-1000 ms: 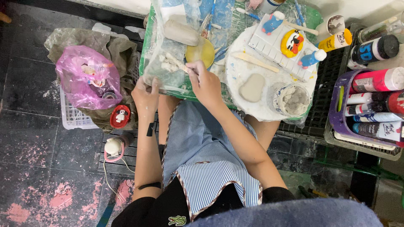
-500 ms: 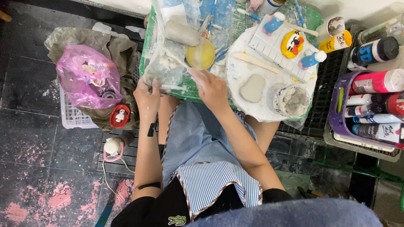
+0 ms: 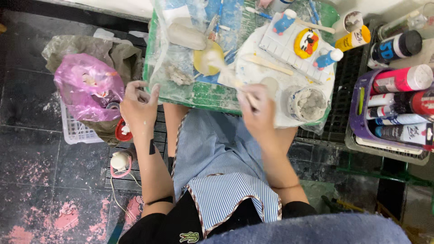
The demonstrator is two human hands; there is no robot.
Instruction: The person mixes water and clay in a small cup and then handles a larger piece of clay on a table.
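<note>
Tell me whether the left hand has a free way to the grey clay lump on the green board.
Probably yes. The left hand rests open at the green board's near left edge, and the grey clay lump lies just beyond, though clear plastic sheeting seems to cover it.

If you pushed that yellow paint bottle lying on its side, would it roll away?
The yellow paint bottle probably would roll, since it looks round and lies on its side. It likely wouldn't go far: the white tray and black crate hem it in. Being small, it's probably light.
</note>
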